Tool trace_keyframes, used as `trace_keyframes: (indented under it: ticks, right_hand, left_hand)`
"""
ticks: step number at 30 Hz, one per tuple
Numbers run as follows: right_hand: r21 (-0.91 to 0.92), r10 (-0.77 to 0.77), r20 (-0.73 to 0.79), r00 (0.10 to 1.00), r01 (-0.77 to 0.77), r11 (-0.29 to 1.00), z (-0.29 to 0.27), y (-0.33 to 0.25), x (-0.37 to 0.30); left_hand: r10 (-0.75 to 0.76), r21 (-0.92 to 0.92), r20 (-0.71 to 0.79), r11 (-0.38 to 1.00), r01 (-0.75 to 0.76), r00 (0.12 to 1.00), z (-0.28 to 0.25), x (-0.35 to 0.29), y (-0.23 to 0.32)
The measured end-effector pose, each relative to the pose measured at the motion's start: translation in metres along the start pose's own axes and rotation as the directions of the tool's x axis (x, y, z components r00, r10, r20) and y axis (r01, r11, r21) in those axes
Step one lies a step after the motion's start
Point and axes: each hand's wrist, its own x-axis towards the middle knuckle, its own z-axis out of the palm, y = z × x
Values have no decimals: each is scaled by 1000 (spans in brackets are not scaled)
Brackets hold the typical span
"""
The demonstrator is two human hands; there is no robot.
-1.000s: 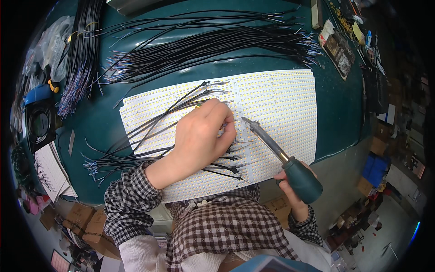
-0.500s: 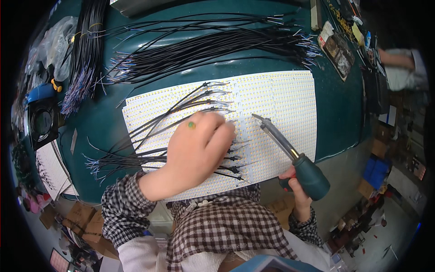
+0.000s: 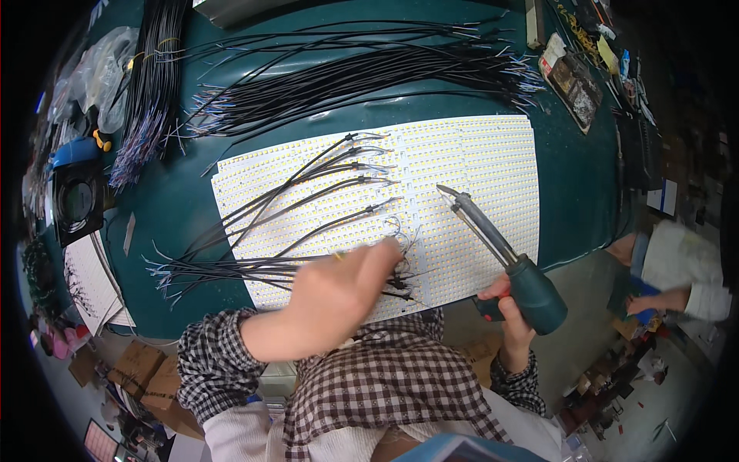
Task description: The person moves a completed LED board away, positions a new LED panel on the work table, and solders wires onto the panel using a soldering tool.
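My right hand (image 3: 514,314) grips a soldering iron (image 3: 535,296) by its dark green handle. Its metal tip points up and left over a white LED panel (image 3: 485,177) covered with rows of small yellowish dots. Blurred, my left hand (image 3: 331,300) is curled over the lower black cables (image 3: 231,266) on the panel; whatever its fingers hold is hidden. Thin wires show just beyond the fingertips. Above that hand, several black cables (image 3: 315,194) with stripped ends lie apart, their ends along the panel's middle strip.
A large bundle of black cables (image 3: 346,77) lies behind the panel, and another hangs tied (image 3: 158,69) at left. A small fan (image 3: 77,196) stands far left, a grimy tray (image 3: 576,88) at back right. Another person's arm (image 3: 662,300) shows at right.
My left hand has moved down toward me, uncovering a cable on the panel. The soldering iron has shifted slightly to the right. Another person has come further into view at right.
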Motion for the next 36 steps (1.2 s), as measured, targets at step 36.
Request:
trace_keyframes:
  ticks: [36]
  right_hand:
    - [41,-49,51,998,47,998,-9,9,1]
  left_hand:
    - [-194,-439,9,881,178,981,22,28,-38]
